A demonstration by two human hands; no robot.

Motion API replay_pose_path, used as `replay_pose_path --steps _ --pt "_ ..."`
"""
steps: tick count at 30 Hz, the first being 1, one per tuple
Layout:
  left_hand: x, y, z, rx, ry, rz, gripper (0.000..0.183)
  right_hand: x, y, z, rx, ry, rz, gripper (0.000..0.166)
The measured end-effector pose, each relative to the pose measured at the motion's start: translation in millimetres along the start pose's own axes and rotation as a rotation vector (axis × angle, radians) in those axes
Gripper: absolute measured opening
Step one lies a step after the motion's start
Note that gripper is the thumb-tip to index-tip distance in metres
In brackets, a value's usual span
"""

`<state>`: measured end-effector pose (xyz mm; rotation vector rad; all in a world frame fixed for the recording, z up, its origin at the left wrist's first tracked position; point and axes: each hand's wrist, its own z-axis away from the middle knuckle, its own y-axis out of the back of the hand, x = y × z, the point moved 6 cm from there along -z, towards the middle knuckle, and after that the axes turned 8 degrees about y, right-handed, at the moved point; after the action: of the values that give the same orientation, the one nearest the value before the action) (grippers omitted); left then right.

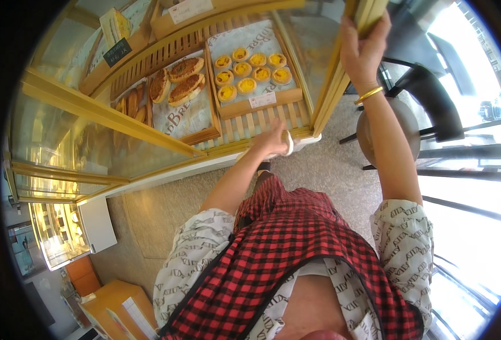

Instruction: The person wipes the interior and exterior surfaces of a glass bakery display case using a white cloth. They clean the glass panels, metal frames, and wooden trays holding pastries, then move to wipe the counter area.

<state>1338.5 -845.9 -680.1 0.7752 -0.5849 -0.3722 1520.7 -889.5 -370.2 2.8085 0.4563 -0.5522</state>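
Observation:
My left hand (272, 138) is at the front edge of a gold-framed glass bakery display cabinet (233, 146). A white cloth-like item (290, 143) is in it, blurred and partly hidden. Up at the right, my right hand (364, 49), with a gold bangle at the wrist, grips the cabinet's gold frame post (367, 17). Behind the opening, a wooden tray (238, 111) holds several egg tarts (246, 85) on printed paper. To its left, another wooden tray (199, 137) carries three topped bread rolls (186, 90). Further left lie long brown breads (135, 102).
A glass panel with a gold rail (114, 114) crosses the cabinet's left part. An upper shelf holds a wrapped sandwich (115, 27) and a small black sign (117, 52). A round stool (388, 131) and a black chair (439, 102) stand right. A cardboard box (116, 310) sits lower left.

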Motion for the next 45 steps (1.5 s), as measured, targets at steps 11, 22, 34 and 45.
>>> replay_pose_path --steps 11,22,34,45 --pt "31 -36 -53 -0.171 -0.189 0.521 0.086 10 -6 5 0.021 -0.04 -0.208 0.055" --pt "0 75 -68 0.334 -0.022 0.21 0.081 9 -4 0 0.012 -0.012 -0.11 0.053" --pt "0 35 -45 0.346 0.071 0.22 0.077 5 1 3 0.047 -0.021 -0.179 0.054" --pt "-94 -8 89 0.44 -0.168 1.165 0.05 6 -1 0 0.036 0.122 -0.095 0.055"
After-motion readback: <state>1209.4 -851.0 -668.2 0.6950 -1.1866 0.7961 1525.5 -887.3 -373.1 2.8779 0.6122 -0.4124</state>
